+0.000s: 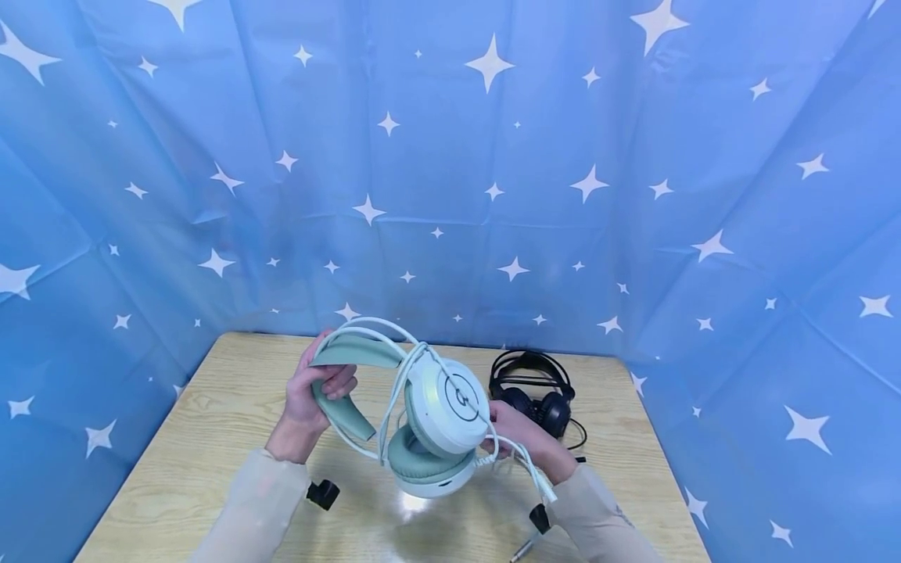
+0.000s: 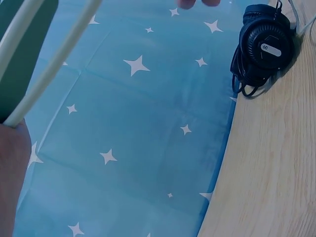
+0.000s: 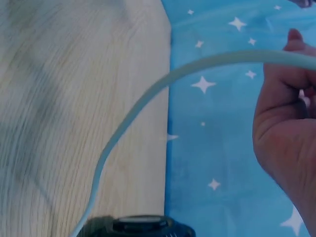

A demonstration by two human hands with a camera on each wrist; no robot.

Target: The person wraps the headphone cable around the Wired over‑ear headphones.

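Observation:
A white and mint-green over-ear headset point(image 1: 450, 407) is held tilted above the table, its two ear cups towards the right. My left hand point(image 1: 310, 391) grips the padded headband, with fingers curled round the green cushion. In the left wrist view part of the headband point(image 2: 24, 64) crosses the upper left corner. My right hand point(image 1: 517, 434) is beside the ear cups and holds the headset's pale cable point(image 1: 524, 453); the ear cup partly hides its fingers. The right wrist view shows the right hand point(image 3: 291, 108) with curled fingers and a pale cable point(image 3: 197, 64) arching across.
Black headphones point(image 1: 538, 391) lie at the back right of the wooden table point(image 1: 197, 438), with a white label on one cup in the left wrist view. Small black pieces point(image 1: 324, 494) show beside each forearm. A blue star-patterned curtain point(image 1: 436, 156) stands behind and at both sides.

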